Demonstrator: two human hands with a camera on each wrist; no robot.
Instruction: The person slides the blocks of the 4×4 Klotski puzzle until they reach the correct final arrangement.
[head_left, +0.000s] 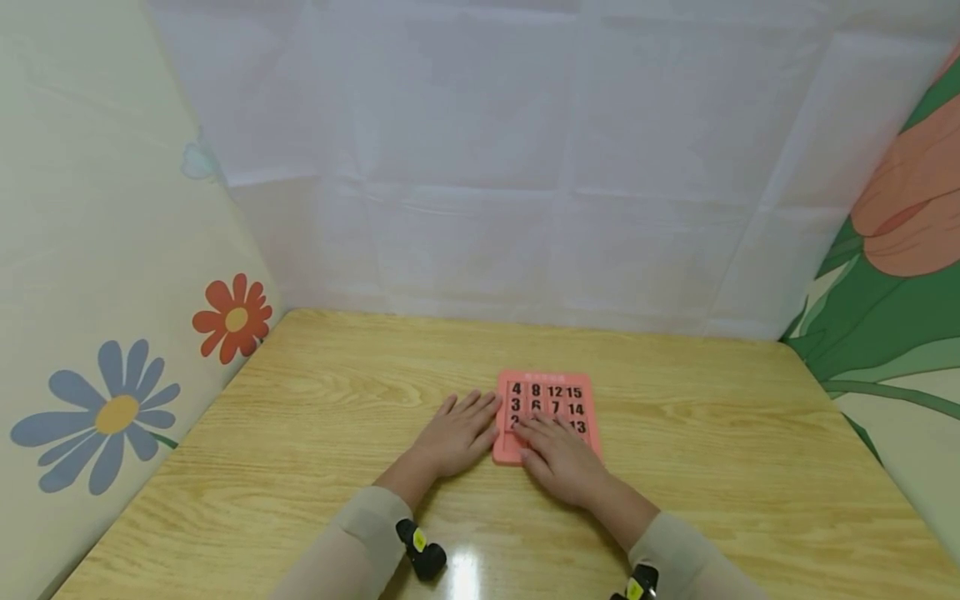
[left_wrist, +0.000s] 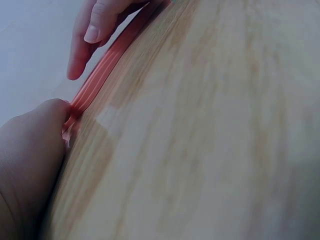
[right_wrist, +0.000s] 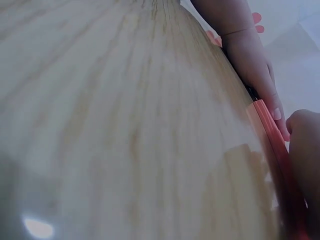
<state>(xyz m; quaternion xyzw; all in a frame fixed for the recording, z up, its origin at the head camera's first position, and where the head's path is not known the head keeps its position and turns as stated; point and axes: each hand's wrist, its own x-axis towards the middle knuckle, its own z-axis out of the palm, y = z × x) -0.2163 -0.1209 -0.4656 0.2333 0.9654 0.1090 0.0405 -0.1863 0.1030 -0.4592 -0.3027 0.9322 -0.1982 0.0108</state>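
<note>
A pink number slide puzzle (head_left: 556, 398) lies flat on the table, its black-numbered tiles facing up. My left hand (head_left: 457, 435) rests palm down along the puzzle's left edge, fingers extended and touching the frame or very close to it. Over the lower part of the puzzle lies my right hand (head_left: 564, 463); its outstretched fingers touch the tiles and cover several numbers. At the puzzle's lower left, an uncovered patch shows pink without a tile. The left wrist view shows the puzzle's pink side (left_wrist: 102, 67) low against the wood, near the left thumb.
The wooden table (head_left: 337, 392) extends around the puzzle on all sides. A white cloth (head_left: 480, 167) hangs behind its back edge. Flower-printed panels stand at left (head_left: 97, 250) and right (head_left: 885, 333). A small black device (head_left: 422, 552) is strapped at the left sleeve.
</note>
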